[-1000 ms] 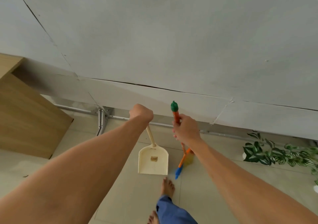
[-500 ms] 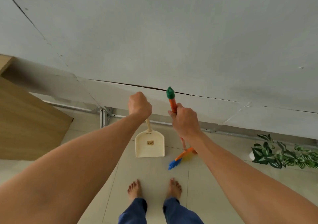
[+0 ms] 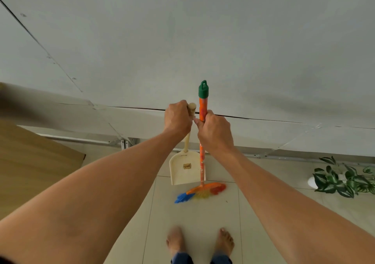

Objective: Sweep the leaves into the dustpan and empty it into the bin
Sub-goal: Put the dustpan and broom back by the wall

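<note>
I have my left hand (image 3: 178,119) wrapped tight round the dustpan (image 3: 187,167) handle, my right hand (image 3: 215,132) gripping the broom (image 3: 202,142), both upright at twelve o'clock for carrying; no leaves visible.

I'm looking at what seems a plain room in a home: pale tiled floor (image 3: 194,219), grey wall (image 3: 182,40) of large panels with a dark seam, a leafy potted plant (image 3: 343,180) standing against it at right, a wooden cabinet (image 3: 30,162) at left, and bare feet (image 3: 176,241) on the tiles.
</note>
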A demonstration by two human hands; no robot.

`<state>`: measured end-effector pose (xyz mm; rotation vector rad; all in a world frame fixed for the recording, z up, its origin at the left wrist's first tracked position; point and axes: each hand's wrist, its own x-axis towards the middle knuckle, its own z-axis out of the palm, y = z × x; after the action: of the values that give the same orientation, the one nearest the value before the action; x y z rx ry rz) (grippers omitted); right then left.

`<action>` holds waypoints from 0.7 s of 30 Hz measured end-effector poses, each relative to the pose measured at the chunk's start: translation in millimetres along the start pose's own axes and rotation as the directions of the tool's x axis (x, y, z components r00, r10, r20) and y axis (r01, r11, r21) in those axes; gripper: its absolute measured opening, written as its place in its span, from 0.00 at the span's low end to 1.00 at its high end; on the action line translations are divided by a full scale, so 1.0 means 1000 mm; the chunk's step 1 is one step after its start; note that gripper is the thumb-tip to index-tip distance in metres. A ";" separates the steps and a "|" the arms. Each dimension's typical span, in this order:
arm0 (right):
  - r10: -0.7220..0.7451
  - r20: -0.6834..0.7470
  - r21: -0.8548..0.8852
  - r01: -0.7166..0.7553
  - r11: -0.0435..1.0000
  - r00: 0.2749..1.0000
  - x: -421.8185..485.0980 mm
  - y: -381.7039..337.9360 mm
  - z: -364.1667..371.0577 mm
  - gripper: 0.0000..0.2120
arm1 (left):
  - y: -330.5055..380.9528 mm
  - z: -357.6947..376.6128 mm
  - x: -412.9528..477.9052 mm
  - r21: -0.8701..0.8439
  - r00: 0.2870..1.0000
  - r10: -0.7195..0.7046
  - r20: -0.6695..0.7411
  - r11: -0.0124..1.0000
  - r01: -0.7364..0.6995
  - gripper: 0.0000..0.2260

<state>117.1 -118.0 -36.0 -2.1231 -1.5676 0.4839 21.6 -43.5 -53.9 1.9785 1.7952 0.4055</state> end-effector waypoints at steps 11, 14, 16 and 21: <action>0.047 -0.064 -0.028 -0.049 0.998 0.997 0.070 -0.023 0.032 0.14 | -0.027 -0.005 0.051 0.132 0.988 0.153 0.016 0.979 -0.153 0.08; 0.075 -0.071 -0.036 -0.078 0.996 0.995 0.087 -0.021 0.044 0.12 | -0.030 0.004 0.062 0.083 0.986 0.167 0.030 0.982 -0.169 0.07; 0.085 -0.073 -0.039 -0.088 0.995 0.994 0.098 -0.016 0.050 0.10 | -0.027 0.009 0.071 0.048 0.984 0.175 0.019 0.983 -0.176 0.07; 0.050 -0.041 -0.086 -0.053 0.995 0.998 0.115 -0.003 0.055 0.11 | -0.025 0.020 0.082 0.025 0.985 0.169 -0.043 0.986 -0.168 0.06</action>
<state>118.9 0.9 -81.5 -2.2295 -1.5418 0.3959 19.3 37.2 -89.7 2.1606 1.6707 0.4894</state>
